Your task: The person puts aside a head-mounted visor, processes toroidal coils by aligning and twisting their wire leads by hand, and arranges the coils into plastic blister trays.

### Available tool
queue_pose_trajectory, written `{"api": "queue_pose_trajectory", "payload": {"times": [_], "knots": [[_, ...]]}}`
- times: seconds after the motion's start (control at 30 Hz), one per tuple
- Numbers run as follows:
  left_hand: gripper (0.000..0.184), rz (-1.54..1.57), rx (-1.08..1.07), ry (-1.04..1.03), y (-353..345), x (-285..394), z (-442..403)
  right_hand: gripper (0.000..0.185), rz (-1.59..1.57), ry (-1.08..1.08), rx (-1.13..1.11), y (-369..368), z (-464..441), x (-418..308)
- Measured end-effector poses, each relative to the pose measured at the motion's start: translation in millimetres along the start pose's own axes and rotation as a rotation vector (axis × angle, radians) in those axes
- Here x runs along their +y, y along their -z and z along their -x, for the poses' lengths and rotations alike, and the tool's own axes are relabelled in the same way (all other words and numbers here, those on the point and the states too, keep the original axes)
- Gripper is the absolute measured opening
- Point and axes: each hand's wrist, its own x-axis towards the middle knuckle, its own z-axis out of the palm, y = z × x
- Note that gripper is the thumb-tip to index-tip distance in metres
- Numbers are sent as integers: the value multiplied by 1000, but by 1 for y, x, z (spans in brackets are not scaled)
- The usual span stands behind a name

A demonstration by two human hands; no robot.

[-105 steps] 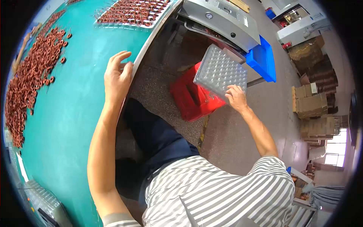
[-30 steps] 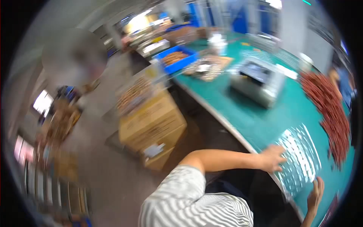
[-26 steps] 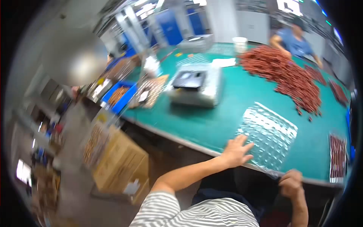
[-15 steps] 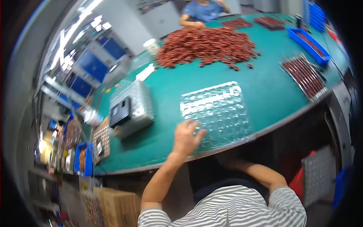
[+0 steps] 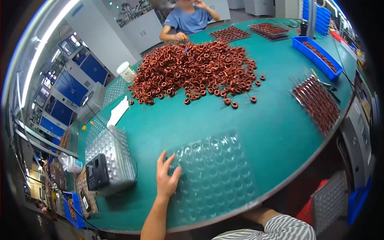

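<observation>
A clear plastic tray with rows of round pockets (image 5: 214, 176) lies on the green table near its front edge. My left hand (image 5: 167, 178) is at the tray's left edge, fingers and thumb apart, gripping nothing; whether the fingertips touch the rim I cannot tell. Only my right forearm (image 5: 258, 218) shows, below the table edge, and that hand is hidden. Beyond the tray spreads a big heap of red-brown ring coils with wire leads (image 5: 192, 72). A few loose coils (image 5: 234, 105) lie at its near side.
Stacked clear trays (image 5: 128, 160) with a black device (image 5: 97, 172) on them stand left. A filled coil tray (image 5: 316, 104) and a blue bin (image 5: 318, 58) are at right. A white tub (image 5: 126, 72) stands by the heap. Across the table sits a co-worker (image 5: 188, 20).
The view has shifted, bringing the heap and tray lower in the picture. My left hand stays by the tray's left side, now further up along that edge. My right forearm shows less.
</observation>
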Motion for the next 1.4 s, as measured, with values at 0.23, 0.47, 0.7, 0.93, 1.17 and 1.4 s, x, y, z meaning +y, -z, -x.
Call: {"api": "queue_pose_trajectory", "payload": {"times": [0.23,0.47,0.7,0.93,1.17,1.4], "knots": [[37,85,-31,59,3,-2,-11,32,-25,-30,-49,22,-32,16],[35,55,23,9,1,-7,-2,36,-27,-16,-38,9,-5,7],[40,86,47,-16,-3,-5,2,41,-213,15,-77,20,45,-10],[45,54,48,-108,-12,2,4,36,-337,335,-794,240,73,-51],[51,3,122,-90,-42,-4,-35,27,-165,-113,682,347,-67,90],[47,127,112,-1,-37,-5,-36,26,356,-198,714,316,-175,157]]}}
